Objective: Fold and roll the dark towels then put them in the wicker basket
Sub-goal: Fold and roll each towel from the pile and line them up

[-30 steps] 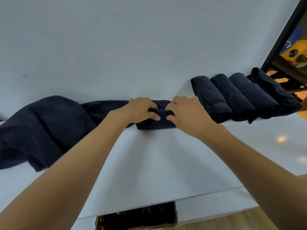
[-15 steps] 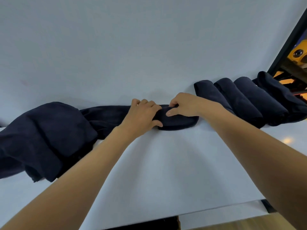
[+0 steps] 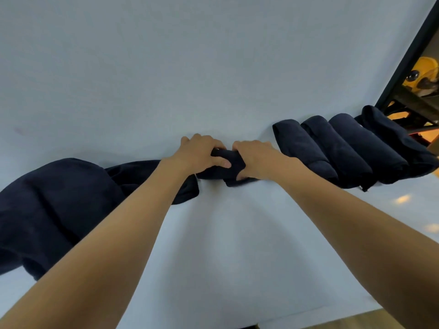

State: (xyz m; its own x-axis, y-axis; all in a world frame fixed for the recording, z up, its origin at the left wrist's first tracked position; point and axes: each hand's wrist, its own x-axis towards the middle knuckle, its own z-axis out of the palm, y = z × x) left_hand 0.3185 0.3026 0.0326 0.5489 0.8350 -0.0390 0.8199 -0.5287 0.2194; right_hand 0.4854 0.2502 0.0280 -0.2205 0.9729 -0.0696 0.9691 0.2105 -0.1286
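A dark navy towel, partly rolled, lies at the far middle of the white table. My left hand grips its left part and my right hand grips its right part, thumbs tucked under the roll. The unrolled tail of the towel trails left under my left forearm. Several finished dark rolls lie side by side to the right. A loose heap of dark towels sits at the left. The wicker basket is out of view.
A white wall rises right behind the table. A black frame with a yellow object behind it stands at the far right. The table's near edge runs along the bottom, with wooden floor beyond.
Both hands have drawn closer together on the roll, and it looks tighter and shorter. The camera tilted up, so the basket below the table edge has left the view.
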